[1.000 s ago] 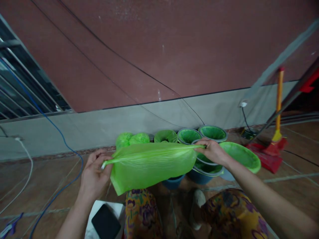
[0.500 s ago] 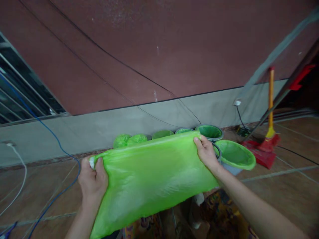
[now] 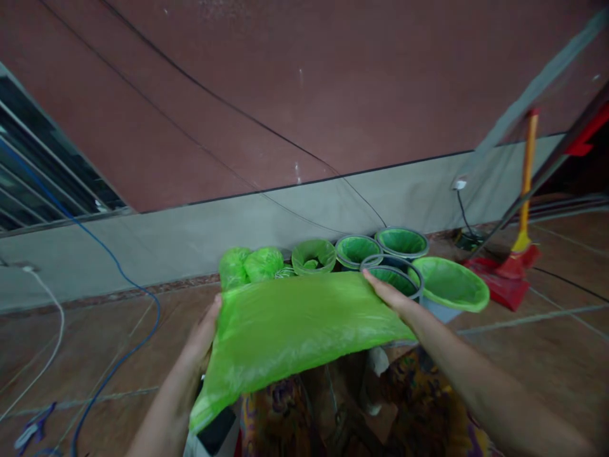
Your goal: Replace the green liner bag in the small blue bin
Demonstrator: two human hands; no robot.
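Observation:
A light green plastic bag (image 3: 295,327) is spread out flat and wide in front of me, above my knees. My left hand (image 3: 205,336) holds its left edge; the fingers are mostly hidden behind the plastic. At the bag's upper right corner my right hand (image 3: 387,296) grips the other edge, fingers partly under the film. Beyond the bag stand several grey buckets lined with green bags (image 3: 402,243), and a bucket with a green liner folded over its rim (image 3: 450,284) is just right of my right hand.
Tied green bags (image 3: 250,264) lie by the grey skirting of a dark red wall. A red broom with a yellow handle (image 3: 521,244) leans at the right. Blue cable (image 3: 121,279) and white cable (image 3: 45,355) cross the brown tiled floor at the left. A dark phone (image 3: 216,431) lies near my left knee.
The bag went from a pulled-tight strip to an opened-out sheet, then dropped lower and flatter. Both hands came closer together and downward with it.

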